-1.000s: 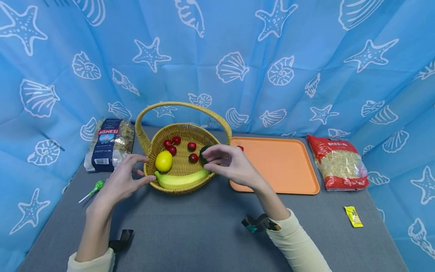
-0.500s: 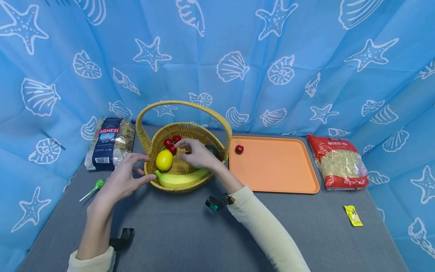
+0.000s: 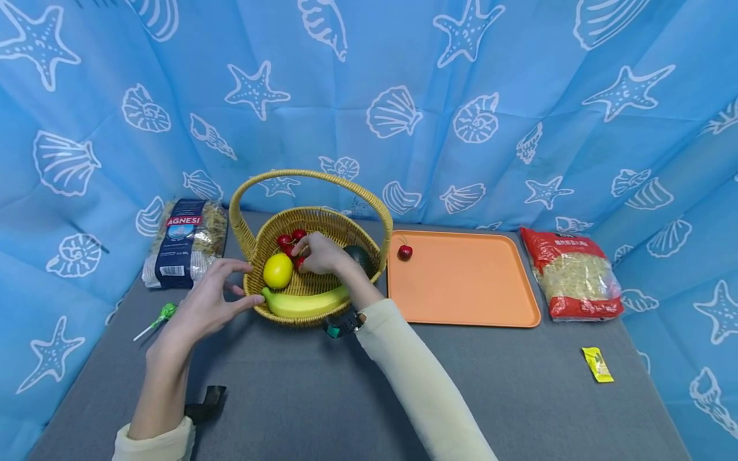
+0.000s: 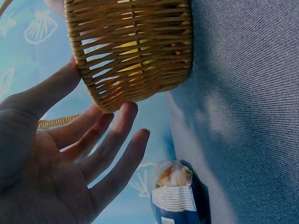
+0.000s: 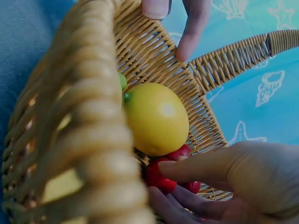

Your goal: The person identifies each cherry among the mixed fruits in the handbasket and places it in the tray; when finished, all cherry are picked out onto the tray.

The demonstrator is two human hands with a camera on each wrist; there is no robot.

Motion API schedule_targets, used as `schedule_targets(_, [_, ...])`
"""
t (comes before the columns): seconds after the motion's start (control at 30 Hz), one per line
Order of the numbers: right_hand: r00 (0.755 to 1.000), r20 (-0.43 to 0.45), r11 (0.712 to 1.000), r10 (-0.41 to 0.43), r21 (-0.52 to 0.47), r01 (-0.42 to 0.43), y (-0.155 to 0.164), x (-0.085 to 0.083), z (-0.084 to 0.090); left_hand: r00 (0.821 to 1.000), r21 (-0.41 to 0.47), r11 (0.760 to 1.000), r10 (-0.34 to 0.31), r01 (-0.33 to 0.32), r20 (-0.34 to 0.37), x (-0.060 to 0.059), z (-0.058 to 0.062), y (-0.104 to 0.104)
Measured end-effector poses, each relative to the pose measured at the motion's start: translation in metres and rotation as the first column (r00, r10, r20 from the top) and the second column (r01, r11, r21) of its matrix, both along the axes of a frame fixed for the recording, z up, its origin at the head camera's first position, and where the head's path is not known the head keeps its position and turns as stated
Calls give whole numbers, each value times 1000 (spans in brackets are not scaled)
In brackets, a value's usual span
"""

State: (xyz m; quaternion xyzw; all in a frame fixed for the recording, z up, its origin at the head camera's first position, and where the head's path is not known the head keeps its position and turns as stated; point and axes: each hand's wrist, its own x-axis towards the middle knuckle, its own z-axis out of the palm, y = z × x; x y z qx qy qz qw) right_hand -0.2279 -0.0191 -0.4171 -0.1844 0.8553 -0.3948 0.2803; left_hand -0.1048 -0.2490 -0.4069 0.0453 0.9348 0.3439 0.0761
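Note:
My left hand (image 3: 216, 298) holds the left end of a wicker basket (image 4: 135, 51), thumb and fingertips at its rim. Inside the basket, my right hand (image 3: 324, 254) pinches a red cherry (image 5: 160, 176) between thumb and fingers, as the right wrist view shows. More cherries (image 3: 285, 242) lie near the basket's back left. A yellow lemon (image 3: 278, 271) sits close to the pinched cherry. Along the front of the basket lies a banana (image 3: 305, 303). To the right, a dark green round thing (image 3: 360, 259) is partly hidden behind my right hand.
An orange tray (image 3: 467, 282) with one cherry (image 3: 405, 252) stands right of the basket. Pasta bags flank the scene: a blue-labelled one (image 3: 183, 240) left, a red one (image 3: 571, 272) right. A green lollipop (image 3: 166, 312) and yellow wrapped candy (image 3: 598, 365) lie on the grey table.
My right hand has moved left from the basket's right side, by the dark green thing, to the cherries and now pinches one. My left hand stays at the rim.

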Motion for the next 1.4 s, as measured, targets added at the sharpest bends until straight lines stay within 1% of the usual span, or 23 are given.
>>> schedule_targets(0.3, [998, -19, 998, -58, 29, 59, -3, 1, -1, 1000, 2, 1000, -3, 3, 5, 0, 0, 0])
schedule_targets(0.47, [997, -41, 997, -65, 47, 67, -4, 3, -4, 1000, 4, 1000, -7, 7, 4, 0, 1, 0])
schedule_targets(0.63, [996, -63, 998, -57, 4, 58, 6, 5, -1, 1000, 1, 1000, -6, 6, 11, -1, 1, 1])
schedule_targets(0.77, [995, -84, 997, -46, -62, 41, 20, 11, 7, 1000, 2, 1000, -5, 5, 13, 0, 1, 1])
schedule_targets(0.87, [993, -111, 993, -28, -115, 15, 31, 19, 16, 1000, 3, 1000, -7, 7, 9, 0, 1, 0])
schedule_targets(1.0, [986, -164, 983, 5, -180, -35, 47, 34, 29, 1000, 4, 1000, -9, 9, 3, 1, 0, -1])
schedule_targets(1.23, [981, -189, 950, 34, -298, -90, 90, 67, 47, 1000, 13, 1000, -15, 15, -6, 1, -1, -1])
schedule_targets(1.3, [981, -191, 943, 41, -318, -102, 105, 75, 52, 1000, 12, 1000, -13, 13, -3, 1, 0, 0])
schedule_targets(1.4, [983, -179, 938, 33, -334, -92, 129, 85, 57, 1000, 4, 1000, -10, 10, -1, 1, 0, -1])
